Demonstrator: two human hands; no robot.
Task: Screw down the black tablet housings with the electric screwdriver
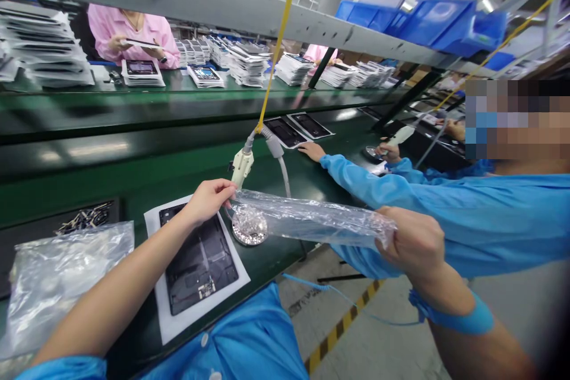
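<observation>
A clear plastic bag is stretched between my two hands above the bench's front edge. My left hand pinches one end between thumb and fingers. Gripping the other end in a fist is my right hand, with a blue wrist strap on that arm. Behind the bag, partly seen through it, stands a round dish of small shiny parts. Under my left forearm a black tablet housing lies on a white sheet. An electric screwdriver hangs just beyond my left hand.
Left of me, another plastic bag lies by a black tray of small strips. A co-worker's blue sleeve reaches across from the right, the hand near two tablet housings. A shelf beam crosses overhead, with a yellow cord hanging down.
</observation>
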